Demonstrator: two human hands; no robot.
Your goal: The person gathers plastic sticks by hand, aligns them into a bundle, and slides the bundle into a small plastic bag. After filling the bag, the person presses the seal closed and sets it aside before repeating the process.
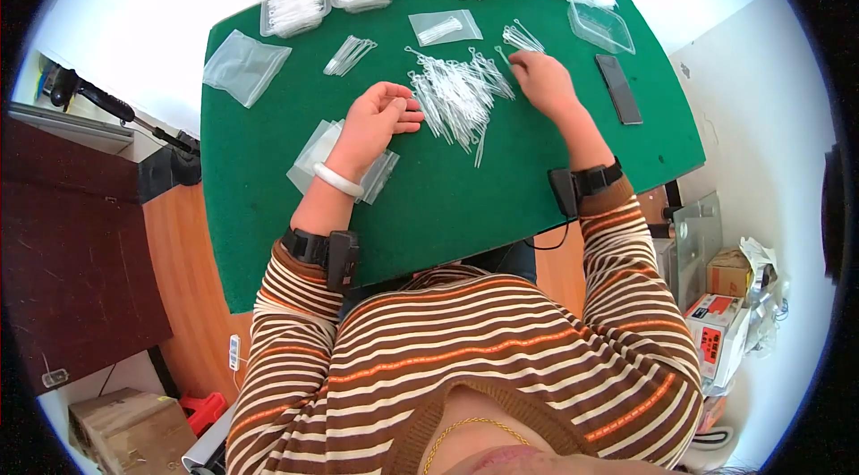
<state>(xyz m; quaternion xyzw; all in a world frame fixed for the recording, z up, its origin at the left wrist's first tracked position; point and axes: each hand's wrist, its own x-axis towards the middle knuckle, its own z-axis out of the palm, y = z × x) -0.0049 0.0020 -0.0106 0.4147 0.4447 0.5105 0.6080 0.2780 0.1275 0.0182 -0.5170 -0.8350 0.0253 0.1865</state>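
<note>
A loose heap of thin white looped sticks (pixel 456 99) lies in the middle of the green table. They look like floss picks, but are too small to be sure. My left hand (pixel 380 117) is at the heap's left edge, palm turned inward and fingers apart, holding nothing I can see. At the heap's upper right, my right hand (pixel 544 84) has thumb and fingertips pinched on one looped stick (pixel 502 55). Just beyond it is a small bunch of sticks (pixel 523 37). Clear plastic bags (pixel 309 153) lie partly under my left forearm.
Two clear tubs full of sticks (pixel 297 5) stand at the back left. A filled bag (pixel 445 28), a small bunch of sticks (pixel 350 55) and a flat bag (pixel 246 66) lie nearer. At right are a clear tray (pixel 600 28) and a phone (pixel 618 89).
</note>
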